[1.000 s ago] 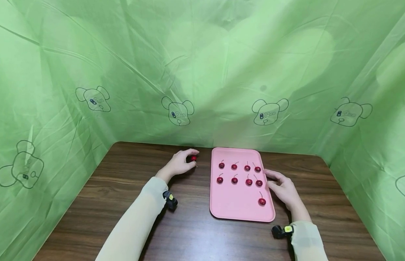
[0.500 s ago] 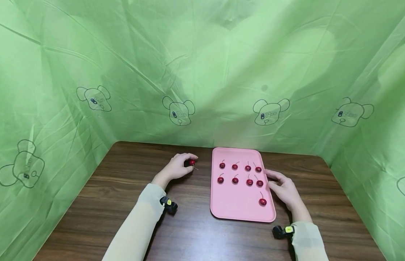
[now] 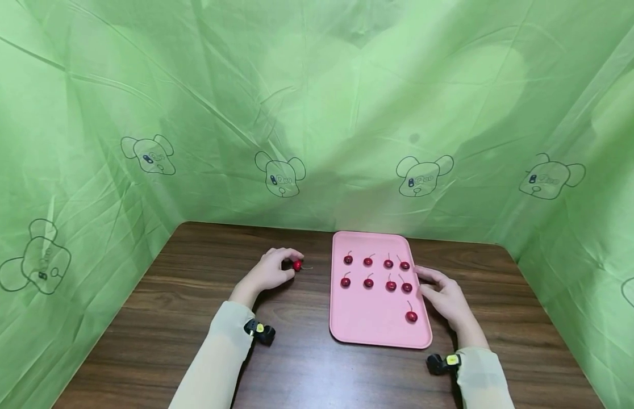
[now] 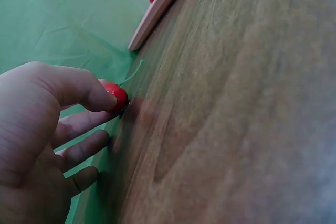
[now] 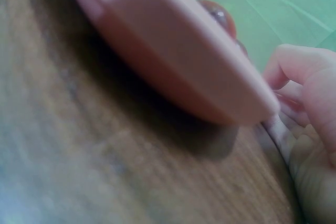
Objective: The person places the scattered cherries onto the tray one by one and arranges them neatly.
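Note:
In the head view my left hand [image 3: 270, 271] is low over the table, left of the pink tray [image 3: 368, 329]. Its thumb and fingertips pinch a red cherry [image 3: 297, 265], whose thin stem points right towards the tray. The left wrist view shows that cherry [image 4: 118, 96] close to the wood, with the other fingers spread behind it. On the tray, cherries [image 3: 368, 283] lie in two rows, and a single cherry [image 3: 411, 316] sits nearer the front right. My right hand [image 3: 443, 295] rests at the tray's right rim [image 5: 231, 72], thumb and fingers relaxed against it.
A brown wooden table [image 3: 291, 363] carries the tray. Green cloth [image 3: 347, 113] with bear-head drawings hangs close behind the far edge and at both sides. Small black cameras are strapped to both wrists.
My left hand has drawn back towards the near left with the cherry, and the cherry's stem has swung round to point right. The right hand and the tray have stayed put.

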The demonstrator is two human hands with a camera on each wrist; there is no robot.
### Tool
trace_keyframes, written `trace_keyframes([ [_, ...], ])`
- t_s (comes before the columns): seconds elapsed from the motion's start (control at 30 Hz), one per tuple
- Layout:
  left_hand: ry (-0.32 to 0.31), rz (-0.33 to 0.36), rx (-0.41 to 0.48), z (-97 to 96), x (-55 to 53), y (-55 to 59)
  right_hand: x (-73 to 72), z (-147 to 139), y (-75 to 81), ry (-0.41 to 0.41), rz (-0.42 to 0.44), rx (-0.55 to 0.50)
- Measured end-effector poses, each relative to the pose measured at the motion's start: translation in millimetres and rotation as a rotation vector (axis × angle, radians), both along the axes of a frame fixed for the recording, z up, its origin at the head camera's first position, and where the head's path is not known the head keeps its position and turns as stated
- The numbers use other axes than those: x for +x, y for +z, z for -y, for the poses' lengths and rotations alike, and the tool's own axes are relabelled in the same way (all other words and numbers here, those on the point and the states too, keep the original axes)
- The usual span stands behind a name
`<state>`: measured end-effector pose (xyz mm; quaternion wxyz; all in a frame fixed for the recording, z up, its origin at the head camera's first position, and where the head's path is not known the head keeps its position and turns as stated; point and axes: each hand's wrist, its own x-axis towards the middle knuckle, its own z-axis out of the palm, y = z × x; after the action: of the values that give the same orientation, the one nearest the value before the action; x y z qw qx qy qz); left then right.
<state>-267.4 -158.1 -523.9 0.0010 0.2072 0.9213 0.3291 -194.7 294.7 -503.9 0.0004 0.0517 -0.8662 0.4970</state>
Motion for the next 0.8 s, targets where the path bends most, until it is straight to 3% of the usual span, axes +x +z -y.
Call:
trace_keyframes([
  [0.27,-0.037,0.018,0.037,-2.8,10.5,-1.7,-0.3,0,-1.2,-0.004,0.003,-0.008],
  [0.57,-0.108,-0.003,0.041,-9.9,17.9,1.1,-13.3,-14,-30.7,-0.010,-0.014,-0.013],
  [0.8,-0.151,0.025,0.058,-18.6,17.6,1.6,-15.7,-17,-34.5,-0.015,-0.025,-0.007],
])
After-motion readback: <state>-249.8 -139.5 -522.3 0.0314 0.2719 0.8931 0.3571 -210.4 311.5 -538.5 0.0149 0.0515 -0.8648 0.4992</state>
